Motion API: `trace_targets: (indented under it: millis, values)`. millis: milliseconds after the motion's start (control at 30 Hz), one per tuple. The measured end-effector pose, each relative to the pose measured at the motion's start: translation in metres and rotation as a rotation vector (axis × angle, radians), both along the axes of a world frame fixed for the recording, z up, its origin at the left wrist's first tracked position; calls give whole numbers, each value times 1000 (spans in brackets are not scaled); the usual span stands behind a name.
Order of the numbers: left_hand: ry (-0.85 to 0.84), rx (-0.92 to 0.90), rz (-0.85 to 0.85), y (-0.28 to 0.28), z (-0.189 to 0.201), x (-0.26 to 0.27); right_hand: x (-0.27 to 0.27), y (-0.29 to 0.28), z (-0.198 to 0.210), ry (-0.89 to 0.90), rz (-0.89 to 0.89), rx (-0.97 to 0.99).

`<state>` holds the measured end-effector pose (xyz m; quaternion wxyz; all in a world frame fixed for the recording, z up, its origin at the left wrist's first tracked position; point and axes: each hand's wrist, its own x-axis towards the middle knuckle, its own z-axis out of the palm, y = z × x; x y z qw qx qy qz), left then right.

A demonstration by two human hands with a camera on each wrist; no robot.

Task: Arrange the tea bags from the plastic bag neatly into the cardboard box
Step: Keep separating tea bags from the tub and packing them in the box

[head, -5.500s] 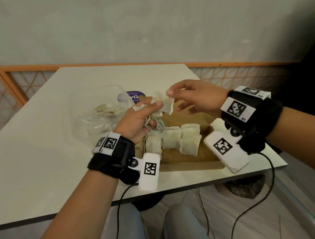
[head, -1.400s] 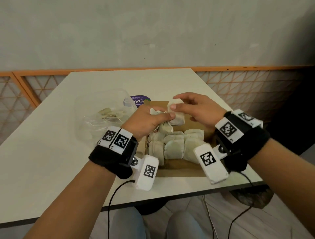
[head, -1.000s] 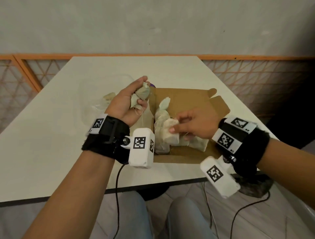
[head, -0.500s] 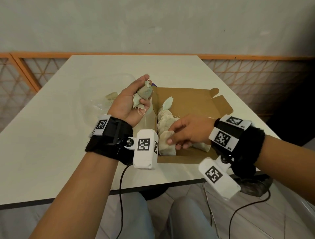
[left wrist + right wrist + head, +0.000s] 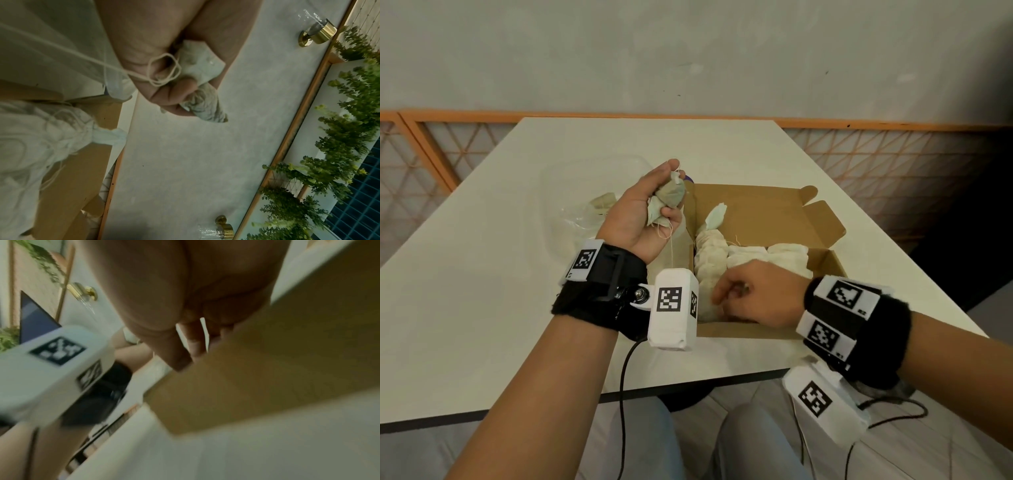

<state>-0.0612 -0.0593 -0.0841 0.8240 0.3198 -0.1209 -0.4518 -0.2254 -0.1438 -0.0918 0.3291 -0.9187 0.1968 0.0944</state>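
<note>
1. Far left on the table (image 5: 482,274), I see the plastic bag (image 5: 585,205), clear and crumpled, with a few tea bags inside it.
2. My left hand (image 5: 640,212) is raised just left of the cardboard box (image 5: 756,212). Its fingers are curled tight round a small bunch of tea bags (image 5: 667,198); one string (image 5: 672,250) hangs loose below the palm.
3. The cardboard box stands open, lid flaps folded back. Packed tea bags (image 5: 722,253) fill its near half in rows; the far half shows bare cardboard. One packed bag sticks up at the left wall.
4. My right hand (image 5: 756,294) is low inside the near-left corner of the box, fingers bent down onto the packed rows. I cannot tell whether it pinches a bag or only presses; the right wrist view is blurred.
5. Step in hand, as I judge it: seating a tea bag into the near row.
6. Next move, as I judge it: free the right hand, take one bag from the left hand's bunch, mind the tangled strings, and place it in the bare far half.
</note>
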Motion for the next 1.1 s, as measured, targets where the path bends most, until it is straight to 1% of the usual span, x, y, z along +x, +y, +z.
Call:
trace_targets:
  millis: [33,167,233,367,433,500,600,633,700,767,833,900,967,1100]
  values:
    - [3,-6,-3,0,0,0,3,-5,5,-35,-13,-24]
    - [21,-35,-9,3,0,1,22,-35,45,-280,-191,-3]
    - [26,-40,-12,3,0,1,37,-48,51,-324,-162,-109]
    - [31,-23,1,0,-1,1,57,-53,40,-141,-30,-397]
    - [23,-7,17,-1,-1,0,63,-55,35,-104,-5,-470]
    - [20,5,53,-3,-2,1,66,-58,34,-96,-24,-494]
    - [15,30,120,-4,0,-1,64,-65,43,-198,-103,-378]
    - [11,50,149,-5,0,-1,62,-67,48,-239,-115,-311]
    - [-30,93,193,-7,1,-3,58,-67,62,-321,-121,-101]
    - [-136,152,180,-8,3,-6,51,-63,75,-356,-112,115]
    - [-304,204,99,-8,5,-11,46,-60,86,-356,-82,230]
    - [-456,246,7,-6,9,-20,41,-58,93,-361,-53,279]
    - [-555,263,-44,-7,12,-27,36,-58,97,-385,-60,313]
    - [-611,341,-58,-13,11,-30,22,-65,90,-386,-123,294]
